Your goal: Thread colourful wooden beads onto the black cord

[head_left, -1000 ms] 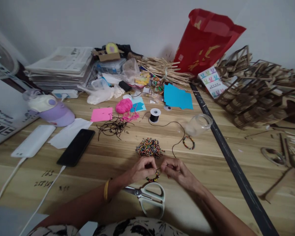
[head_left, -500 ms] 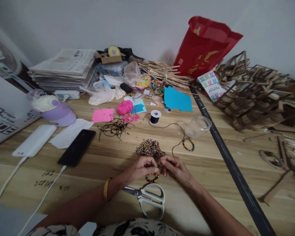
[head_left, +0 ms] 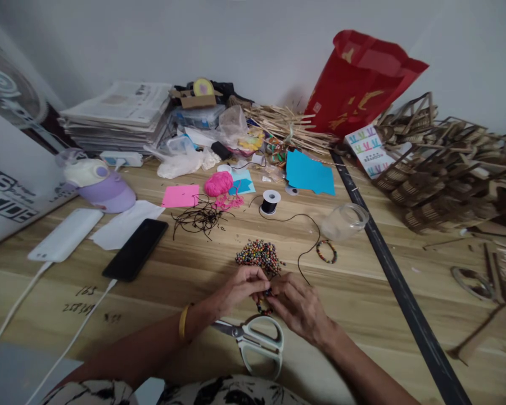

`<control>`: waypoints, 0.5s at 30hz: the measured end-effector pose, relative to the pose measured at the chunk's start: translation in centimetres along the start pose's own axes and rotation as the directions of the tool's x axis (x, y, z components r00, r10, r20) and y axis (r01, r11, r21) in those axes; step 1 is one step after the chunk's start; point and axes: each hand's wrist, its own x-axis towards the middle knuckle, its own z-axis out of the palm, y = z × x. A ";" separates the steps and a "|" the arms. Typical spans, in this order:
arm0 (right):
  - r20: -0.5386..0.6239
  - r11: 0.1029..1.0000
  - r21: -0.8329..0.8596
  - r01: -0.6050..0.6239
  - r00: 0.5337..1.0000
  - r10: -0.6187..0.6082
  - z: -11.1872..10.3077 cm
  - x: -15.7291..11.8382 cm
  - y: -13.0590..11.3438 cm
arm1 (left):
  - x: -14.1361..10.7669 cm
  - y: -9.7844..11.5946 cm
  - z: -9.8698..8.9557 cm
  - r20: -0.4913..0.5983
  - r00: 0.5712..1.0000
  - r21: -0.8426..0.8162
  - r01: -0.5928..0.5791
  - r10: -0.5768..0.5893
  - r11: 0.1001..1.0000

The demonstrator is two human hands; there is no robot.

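Cream-handled metal scissors (head_left: pixel 261 340): lower centre of the frame, flat on the pale wood-grain surface (head_left: pixel 362 292), blades pointing left.
Left hand (head_left: pixel 242 289): lower centre, thumb and fingertips pinching the upper end of the multicoloured beaded strand (head_left: pixel 262 309).
Right hand (head_left: pixel 301 306): just beside it, fingers bent in toward the same spot; whether they grip anything cannot be told.
Beaded strand: lower centre, curving below the fingertips, just above the scissors, partly hidden.
Loose pile of small round multicoloured beads (head_left: pixel 259 254): centre, just beyond the hands.
Round multicoloured beaded bracelet (head_left: pixel 329 261): right of centre, lying flat.
Black rectangular phone (head_left: pixel 135 250): left of the frame, lying flat.
Clear glass jar (head_left: pixel 343 222): right of centre, beyond the bracelet.
White spool wound with black cord (head_left: pixel 270 205): centre, upright, loose cord trailing right.
Bright pink yarn ball (head_left: pixel 218 184): upper centre-left.
Tall red bag (head_left: pixel 358 84): upper right, leaning.
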 end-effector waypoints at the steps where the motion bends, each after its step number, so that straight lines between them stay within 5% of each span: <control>1: 0.006 1.000 -0.001 -0.001 1.000 0.001 0.0 0.0 0.0 | 0.0 -0.1 0.0 -0.003 1.000 0.004 -0.002 0.002 1.000; 8: 0.019 0.999 0.037 0.001 1.000 -0.001 0.3 -0.2 0.2 | 0.3 -0.7 0.0 -0.001 1.000 0.004 0.002 -0.002 1.000; 15: 0.029 1.000 0.016 0.003 1.000 -0.003 0.7 -0.1 0.1 | 0.3 -1.3 0.4 -0.025 0.994 0.065 -0.108 0.110 0.992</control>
